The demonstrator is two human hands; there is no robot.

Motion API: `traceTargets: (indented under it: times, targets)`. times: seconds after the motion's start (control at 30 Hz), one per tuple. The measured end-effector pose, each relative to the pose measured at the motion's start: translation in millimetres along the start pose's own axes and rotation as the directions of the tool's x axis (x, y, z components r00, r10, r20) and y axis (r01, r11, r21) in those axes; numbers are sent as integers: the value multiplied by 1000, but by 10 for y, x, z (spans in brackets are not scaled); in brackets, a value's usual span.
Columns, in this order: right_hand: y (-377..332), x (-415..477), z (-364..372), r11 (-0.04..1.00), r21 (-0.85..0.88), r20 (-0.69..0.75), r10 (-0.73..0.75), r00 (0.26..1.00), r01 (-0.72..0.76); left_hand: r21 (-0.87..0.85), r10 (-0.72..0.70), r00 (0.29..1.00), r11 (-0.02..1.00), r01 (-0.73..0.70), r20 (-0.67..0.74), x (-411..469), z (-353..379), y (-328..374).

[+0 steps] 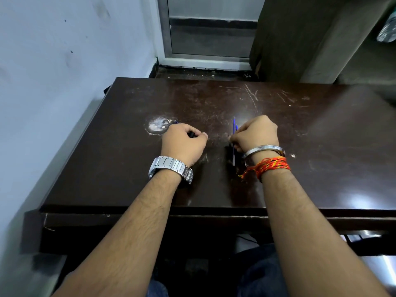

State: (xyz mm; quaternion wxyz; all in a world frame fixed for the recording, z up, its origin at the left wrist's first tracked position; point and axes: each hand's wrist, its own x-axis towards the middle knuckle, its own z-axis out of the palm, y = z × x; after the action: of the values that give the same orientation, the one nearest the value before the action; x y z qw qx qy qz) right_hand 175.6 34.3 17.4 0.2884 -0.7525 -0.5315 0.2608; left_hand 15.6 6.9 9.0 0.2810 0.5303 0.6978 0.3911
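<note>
Slim blue pens [234,127] are held upright in the right hand [255,133], just right of the middle of the table [321,125]. Two blue ends can be counted above the fist. Below it, dark and blue shafts reach down to the tabletop, but how many pens are in the bundle cannot be told. The fingers of the right hand are curled tightly round the pens, with the knuckles turned upward.

To the left, and apart from the pens, the left hand [184,142] is rested on the tabletop as a closed fist. One small black piece [191,134] is pinched between its thumb and forefinger. One blue bit [175,122] is seen just past its knuckles, mostly hidden, and what it is cannot be made out. The two hands are kept apart, with a bare strip of scratched wood between them.

One silver watch [169,166] is worn on the left wrist. On the right wrist, one silver bangle [263,149] is worn, and next to it a red, orange and yellow thread [270,166] wound round several times.

One pale worn patch [157,125] is seen on the dark brown top, just beyond the left hand. The table is set against a light wall [64,61] on the left. Behind it stand one metal-framed pane [166,28] and one brown wooden panel [300,28]. Blue jeans [257,275] are seen below the table's near edge
</note>
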Motion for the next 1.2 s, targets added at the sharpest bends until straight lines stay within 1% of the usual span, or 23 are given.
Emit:
traceTargets:
  times: [0.17,0.3,0.4,0.53,0.63,0.77,0.9,1.03,1.2]
  targets:
    - [1,12,24,990,-138,29,1,1000,3,54,3,1000,999,-2,-19,46,-35,-35]
    - [-20,1,41,971,-234,4,-43,999,43,82,-1,997,997,7,-73,84,-95,-60]
    - [-22,10,46,975,-222,-10,-23,1000,20,117,-29,992,992,43,-121,119,-175,-92]
    - [-13,26,56,971,-236,-52,-48,998,34,247,-78,983,962,118,-163,169,-278,-149]
    - [-5,29,72,968,-249,-57,-58,997,42,290,-142,981,941,176,-134,184,-308,-168]
    - [-6,25,73,969,-245,-63,-52,997,35,291,-164,981,938,188,-107,194,-298,-169]
    - [6,19,73,977,-213,-68,-43,997,28,275,-170,979,941,196,-115,199,-315,-174]
    - [13,21,85,979,-201,-82,-45,996,27,310,-195,976,926,215,-94,201,-327,-191]
    - [9,-6,78,982,-188,-123,-58,991,34,366,-164,984,913,179,-73,205,-304,-190]
